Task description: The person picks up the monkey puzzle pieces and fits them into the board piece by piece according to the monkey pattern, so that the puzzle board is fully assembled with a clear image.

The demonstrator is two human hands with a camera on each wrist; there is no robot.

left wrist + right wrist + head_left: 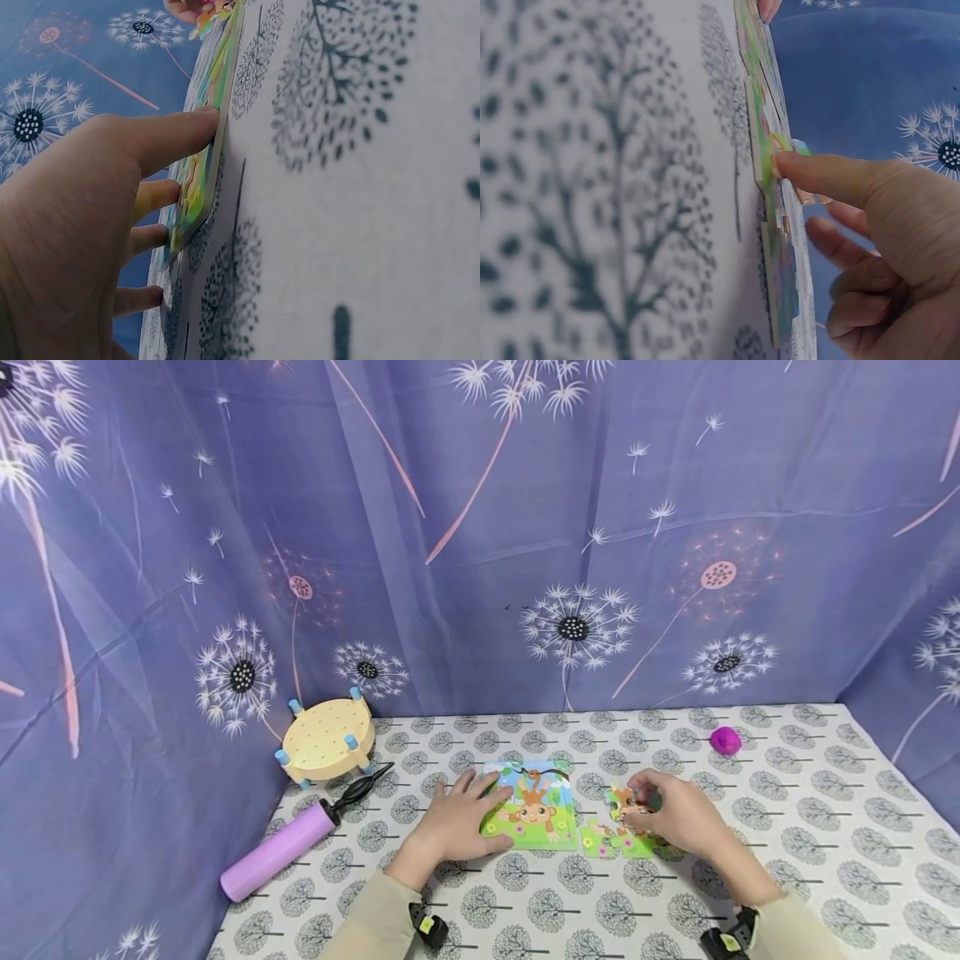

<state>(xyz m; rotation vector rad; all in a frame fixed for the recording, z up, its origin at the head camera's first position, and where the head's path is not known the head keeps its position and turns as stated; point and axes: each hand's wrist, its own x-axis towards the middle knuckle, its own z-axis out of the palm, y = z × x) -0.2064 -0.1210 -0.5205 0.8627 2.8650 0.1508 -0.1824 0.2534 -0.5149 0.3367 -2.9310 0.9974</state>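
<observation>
A square monkey picture board (542,825) lies flat on the tree-print cloth. My left hand (459,822) rests on its left side, fingers spread, the thumb near its front edge. In the left wrist view, the thumb and fingertips touch the face and rim of the board (201,180). To the right of the board, several jigsaw pieces (597,842) lie together on the cloth. Over them, my right hand (686,814) pinches a jigsaw piece (801,147) between thumb and fingers, tilted up from the others. The hand hides part of it.
A yellow pegged stool (327,739) with blue leg tips stands at the back left. In front of it lies a purple hand pump (281,852) with a black nozzle. A small magenta object (725,741) sits at the back right. Dandelion-print curtains (480,635) border the table.
</observation>
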